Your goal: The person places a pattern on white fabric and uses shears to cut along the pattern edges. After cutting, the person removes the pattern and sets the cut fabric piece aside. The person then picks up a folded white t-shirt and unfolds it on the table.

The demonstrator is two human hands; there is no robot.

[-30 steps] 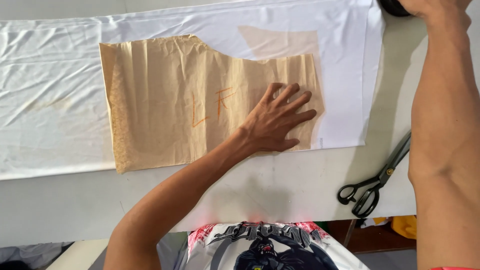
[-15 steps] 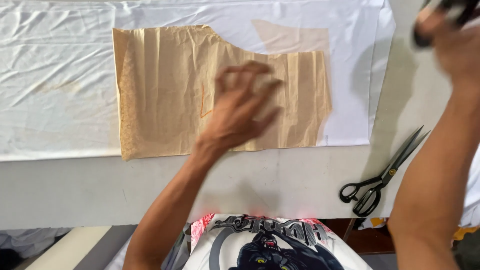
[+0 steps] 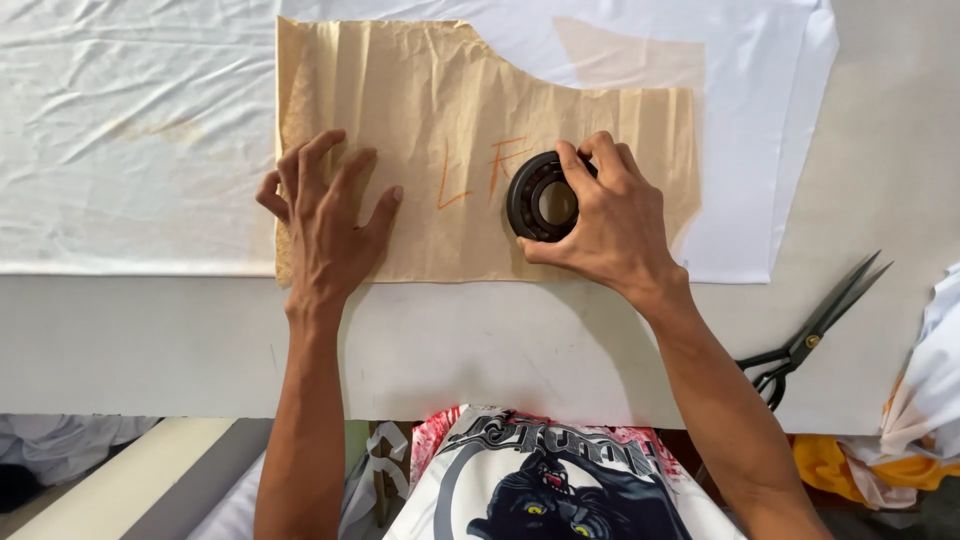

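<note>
The person's left hand [image 3: 325, 225] lies flat and open, fingers spread, on the left part of a crinkly tan paper shape [image 3: 450, 110]. The right hand [image 3: 608, 225] wraps its fingers around a round black ring [image 3: 540, 196] that sits on the paper's right part. The paper lies on white cloth [image 3: 130, 130]. Black scissors [image 3: 815, 325] rest far right on the table [image 3: 500, 340].

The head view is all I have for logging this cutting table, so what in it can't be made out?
- Ring weight: right part hidden under the right hand.
- Paper pattern: lower left area covered by the left hand.
- White fabric: cut off at the top and left edges.
- Scissors: handles partly hidden by the right forearm.
</note>
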